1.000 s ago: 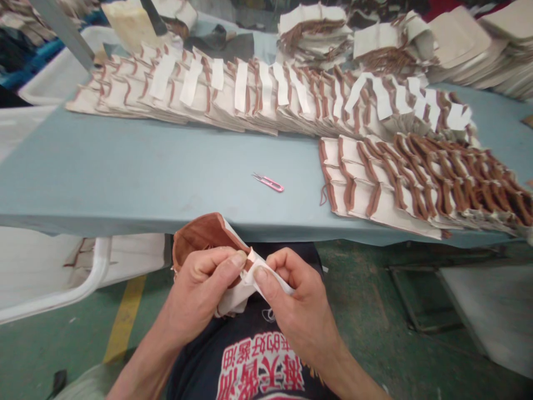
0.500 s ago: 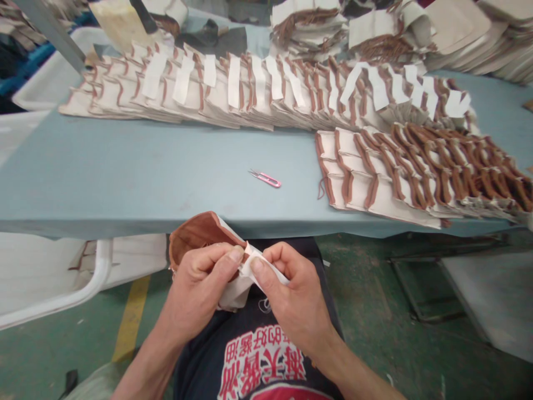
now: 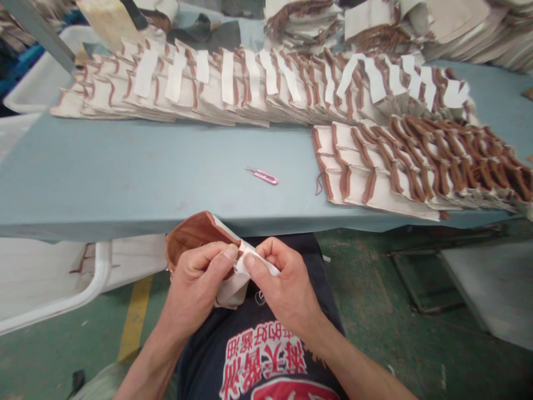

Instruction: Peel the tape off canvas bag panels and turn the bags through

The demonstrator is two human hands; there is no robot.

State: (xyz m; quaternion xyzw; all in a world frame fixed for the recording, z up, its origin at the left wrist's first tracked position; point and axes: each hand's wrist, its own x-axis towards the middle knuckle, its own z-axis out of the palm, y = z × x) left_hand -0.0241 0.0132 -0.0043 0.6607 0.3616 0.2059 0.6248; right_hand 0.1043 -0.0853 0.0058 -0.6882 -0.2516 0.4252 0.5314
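Over my lap, just below the table's front edge, a white fabric pouch with a brown lining [image 3: 189, 236] hangs from my hands. My left hand [image 3: 204, 278] pinches its edge between thumb and fingers. Close beside it, my right hand [image 3: 281, 278] is closed on a white end of the cloth at the same corner. The thumbs nearly meet there, and what lies under the fingertips is hidden. On the blue tabletop ahead lie pink-handled thread snips [image 3: 263, 176], apart from both hands.
A long row of overlapping white pouches with brown edges [image 3: 200, 103] spans the table [image 3: 145, 172], with white strips lying on it. Another row of pouches [image 3: 387, 172] sits at right. Fabric stacks [image 3: 308, 28] stand behind. A white-framed bin [image 3: 102, 278] is at lower left.
The whole view has shifted slightly, so the table things sit a little further left and up. Both hands keep the same pinch on the pouch corner.
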